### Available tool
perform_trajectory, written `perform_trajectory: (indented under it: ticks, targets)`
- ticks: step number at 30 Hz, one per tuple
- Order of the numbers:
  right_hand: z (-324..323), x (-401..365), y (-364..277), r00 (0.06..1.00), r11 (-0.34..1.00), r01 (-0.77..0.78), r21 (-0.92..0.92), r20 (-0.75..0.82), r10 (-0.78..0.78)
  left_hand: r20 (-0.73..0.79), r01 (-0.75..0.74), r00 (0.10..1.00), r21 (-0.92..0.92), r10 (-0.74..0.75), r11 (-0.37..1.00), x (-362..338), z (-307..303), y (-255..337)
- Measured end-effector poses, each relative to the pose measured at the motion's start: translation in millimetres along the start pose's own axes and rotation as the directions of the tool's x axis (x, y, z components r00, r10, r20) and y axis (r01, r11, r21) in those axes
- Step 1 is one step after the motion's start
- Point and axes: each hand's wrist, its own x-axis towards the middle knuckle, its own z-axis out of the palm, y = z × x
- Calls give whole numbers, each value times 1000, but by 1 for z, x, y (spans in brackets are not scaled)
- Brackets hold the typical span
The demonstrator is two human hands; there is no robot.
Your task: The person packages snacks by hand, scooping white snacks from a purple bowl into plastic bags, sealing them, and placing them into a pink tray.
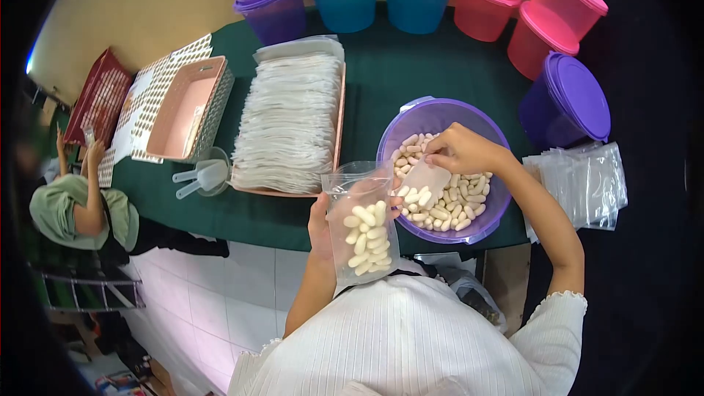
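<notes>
My left hand (pixel 320 227) grips a clear zip bag (pixel 364 238) upright in front of my body, partly filled with pale oblong pieces. In my right hand (pixel 463 150) is a translucent white scoop (pixel 427 176), tilted toward the bag with several pieces at its lip. The scoop is over a purple basin (pixel 500 176) that holds a heap of the same pale oblong pieces (pixel 458 202). Part of my left hand's fingers shows behind the bag, near the basin's left rim.
Left of the basin stands a basket of stacked filled bags (pixel 290 117). Two white scoops (pixel 209 176) lie beside a pink basket (pixel 183 110). Flat clear bags (pixel 579 183) lie at right, near a purple tub (pixel 568 95). Coloured tubs (pixel 418 4) line the back. Another person (pixel 81 209) works at far left.
</notes>
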Motion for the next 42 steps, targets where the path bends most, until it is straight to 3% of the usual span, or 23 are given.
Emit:
perform_trajectory:
  ticks: [4,6,8,10,11,12,14,16,17,22,24,26,29,33,35,36,38,40,42]
  targets:
    - [-14,-15,-10,993,993,-62,99,-96,71,65,-20,998,214,6,977,3,20,15]
    - [-32,-24,-26,979,986,-126,105,-151,141,72,-124,992,472,102,873,3,29,20]
    - [-48,-33,-39,958,988,-142,55,-242,151,81,-120,992,488,91,865,5,27,23]
    - [-62,-39,-59,926,970,-223,101,-288,243,194,-268,955,886,223,378,11,23,21]
    - [-64,-40,-67,920,967,-232,102,-300,252,226,-290,942,920,249,264,13,29,20]
    - [-64,-40,-76,924,980,-198,19,-329,193,237,-297,942,917,238,265,16,30,19]
    - [-61,-41,-91,923,983,-172,-66,-359,138,290,-322,926,941,244,103,19,28,17]
    - [-53,-43,-103,937,870,-281,-405,-312,157,293,-326,925,939,242,110,19,28,16]
    - [-48,-44,-105,924,860,-264,-437,-371,94,287,-321,927,941,242,110,20,27,15]
    - [-45,-46,-113,929,800,-311,-513,-343,141,243,-274,937,957,250,96,18,26,12]
    - [-43,-45,-116,933,779,-310,-545,-333,138,297,-304,923,953,245,-12,18,28,12]
    - [-42,-44,-118,922,745,-338,-575,-360,141,287,-297,923,955,258,1,17,29,11]
    - [-44,-45,-118,950,796,-282,-536,-270,155,293,-298,917,954,271,-20,15,31,10]
    - [-44,-45,-99,957,853,-242,-462,-261,130,276,-267,918,961,286,-69,13,33,8]
    - [-49,-46,-85,959,972,-192,-139,-235,156,263,-263,910,964,320,-45,12,34,6]
    - [-50,-48,-76,965,973,-175,-148,-221,140,256,-265,905,964,340,-19,11,34,5]
    - [-50,-52,-55,920,963,-254,87,-285,269,233,-245,895,969,381,-16,10,36,2]
    - [-42,-54,-33,918,963,-269,25,-295,265,208,-224,882,975,422,-12,8,38,-2]
    - [-30,-59,-17,942,950,-219,-224,-302,146,219,-210,867,975,448,-70,7,41,-7]
